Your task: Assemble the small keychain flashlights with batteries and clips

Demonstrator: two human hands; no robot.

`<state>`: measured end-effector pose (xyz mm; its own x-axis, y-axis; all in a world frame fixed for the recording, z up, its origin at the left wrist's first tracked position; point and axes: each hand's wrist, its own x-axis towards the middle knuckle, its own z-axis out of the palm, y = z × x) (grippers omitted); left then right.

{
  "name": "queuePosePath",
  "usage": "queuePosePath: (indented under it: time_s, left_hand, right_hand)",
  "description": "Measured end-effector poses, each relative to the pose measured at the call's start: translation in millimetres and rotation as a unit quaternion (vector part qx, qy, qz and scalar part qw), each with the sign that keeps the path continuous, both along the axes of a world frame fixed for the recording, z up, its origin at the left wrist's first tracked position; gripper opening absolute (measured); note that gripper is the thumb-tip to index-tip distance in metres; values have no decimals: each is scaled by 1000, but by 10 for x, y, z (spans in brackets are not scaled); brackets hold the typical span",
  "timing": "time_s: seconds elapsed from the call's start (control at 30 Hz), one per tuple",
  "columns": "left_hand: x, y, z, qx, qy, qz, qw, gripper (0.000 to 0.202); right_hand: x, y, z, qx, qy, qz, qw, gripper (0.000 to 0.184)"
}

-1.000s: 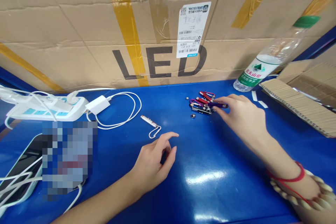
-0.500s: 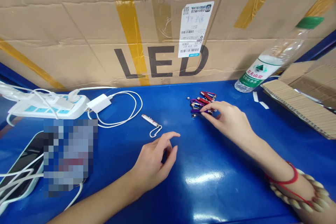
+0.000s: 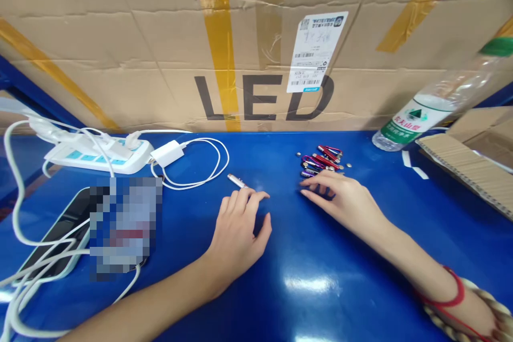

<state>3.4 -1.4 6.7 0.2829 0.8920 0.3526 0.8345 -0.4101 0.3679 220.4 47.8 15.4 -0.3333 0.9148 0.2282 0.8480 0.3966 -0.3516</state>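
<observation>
Low on the right, a red string (image 3: 458,289) goes round the wrist. The blue worktop (image 3: 280,304) is shiny and looks slippery.

In the middle, the left hand (image 3: 240,224) lies loose. Its fingertips rest on top of a silver light (image 3: 236,181) and are not closed round it. A bit to the right, the right hand (image 3: 347,200) is flat and relaxed. It holds nothing I can see, and its fingertips are just below a pile of little lights (image 3: 320,159).

Tiny round bits (image 3: 298,155) lie beside the pile.

I think a bump from the right hand could scatter the pile and send the bits rolling off. The silver light could slip away, since nothing grips it.

Farther back are a white cable (image 3: 208,171), a tilted water bottle (image 3: 420,115) and a big cardboard box (image 3: 120,64).
</observation>
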Motion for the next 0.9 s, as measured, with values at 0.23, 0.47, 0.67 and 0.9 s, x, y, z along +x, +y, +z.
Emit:
queuePosePath:
  time_s: [0.23,0.47,0.67,0.9]
  left_hand:
    - [4,2,2,-52,1,20,998,29]
    - [-21,-19,-12,-84,-45,-87,992,29]
    - [-37,-42,-12,-37,-95,-186,977,28]
    - [-55,29,-95,-22,-45,-90,995,31]
  right_hand:
    - [-6,9,-125,31,-40,9,999,24]
    - [-103,-56,-92,56,8,69,996,24]
    - [-284,-205,-5,34,65,157,985,19]
    - [-325,-264,-19,17,37,134,990,17]
